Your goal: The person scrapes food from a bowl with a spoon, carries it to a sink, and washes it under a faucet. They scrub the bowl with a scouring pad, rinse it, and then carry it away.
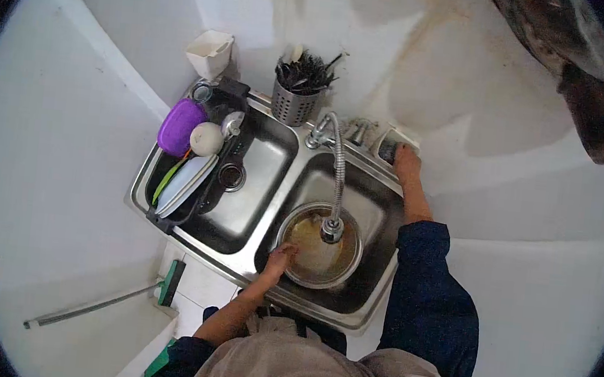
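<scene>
A round metal pot point(354, 270) with cloudy brownish water in it stands in the right sink basin point(385, 233). My left hand point(280, 260) is at the pot's left rim, its fingers over the edge and the thumb side partly hidden. Above the pot hangs the spray head point(331, 229) of a flexible metal faucet point(340, 164). My right hand point(407, 162) reaches to a small white holder point(412, 137) behind the basin's back right corner. Its fingers are curled at a dark grey scouring pad point(388, 150) there; the fingertips are hard to make out.
Left of the left basin point(265, 156), a black dish rack point(203, 197) bears plates point(185, 181), a purple container point(180, 127) and a white bowl point(206, 138). A perforated cutlery holder point(293, 105) and a white tub point(210, 53) stand behind. A green squeegee point(171, 283) leans below left.
</scene>
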Demonstrator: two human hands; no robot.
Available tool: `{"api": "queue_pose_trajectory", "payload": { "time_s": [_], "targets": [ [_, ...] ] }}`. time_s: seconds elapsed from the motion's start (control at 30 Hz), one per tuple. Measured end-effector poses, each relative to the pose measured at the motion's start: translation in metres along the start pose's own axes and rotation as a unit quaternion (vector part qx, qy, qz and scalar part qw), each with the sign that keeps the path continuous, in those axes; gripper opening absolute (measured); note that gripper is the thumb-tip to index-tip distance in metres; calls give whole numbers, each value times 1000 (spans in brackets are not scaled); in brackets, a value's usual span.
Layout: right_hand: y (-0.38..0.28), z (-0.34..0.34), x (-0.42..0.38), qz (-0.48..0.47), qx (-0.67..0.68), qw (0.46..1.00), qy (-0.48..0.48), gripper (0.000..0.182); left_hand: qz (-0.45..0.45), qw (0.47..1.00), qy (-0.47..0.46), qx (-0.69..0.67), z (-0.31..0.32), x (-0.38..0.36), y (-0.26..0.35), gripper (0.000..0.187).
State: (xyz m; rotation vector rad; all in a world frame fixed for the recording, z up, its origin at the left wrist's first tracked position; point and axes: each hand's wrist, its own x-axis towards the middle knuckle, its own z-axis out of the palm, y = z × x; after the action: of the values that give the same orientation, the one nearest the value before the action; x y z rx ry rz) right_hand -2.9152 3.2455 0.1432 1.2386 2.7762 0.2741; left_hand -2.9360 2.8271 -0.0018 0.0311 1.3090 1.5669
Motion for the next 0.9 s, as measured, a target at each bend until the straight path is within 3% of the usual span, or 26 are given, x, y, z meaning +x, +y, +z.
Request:
{"api": "queue_pose_trajectory", "payload": {
  "time_s": [0.07,0.1,0.17,0.27,0.3,0.37,0.43,0.5,0.6,0.73,0.8,0.9],
  "targets": [
    [-3,0,7,-18,-4,1000,-11,22,-51,995,28,86,-10,3,1,28],
    [-3,-4,7,-26,-8,999,-18,23,-21,997,33,62,-18,8,-11,24],
    [2,-12,2,-3,23,998,52,25,38,998,38,14,-28,16,-34,17],
    [13,-66,-34,44,100,986,122,27,22,997,27,73,-33,15,-31,14],
    [17,-81,-53,62,132,979,139,27,-24,999,25,8,-25,3,-10,12],
    [30,-85,-86,108,166,976,90,30,-47,997,42,35,-20,3,-3,14],
    [38,-60,-119,133,254,958,-21,32,-68,995,71,9,-15,6,-1,14],
    [37,-21,-150,107,229,965,-69,33,-76,994,66,31,-11,5,4,14],
    [25,22,-179,177,262,946,-74,39,-61,995,27,73,-16,7,3,14],
    [18,76,-195,144,222,964,0,38,-35,999,10,27,-18,4,1,13],
    [8,75,-192,149,223,963,-5,35,-34,997,27,68,-15,-1,8,13],
    [1,47,-191,180,327,927,-32,27,-51,992,45,108,-10,-3,16,15]
  ]
}}
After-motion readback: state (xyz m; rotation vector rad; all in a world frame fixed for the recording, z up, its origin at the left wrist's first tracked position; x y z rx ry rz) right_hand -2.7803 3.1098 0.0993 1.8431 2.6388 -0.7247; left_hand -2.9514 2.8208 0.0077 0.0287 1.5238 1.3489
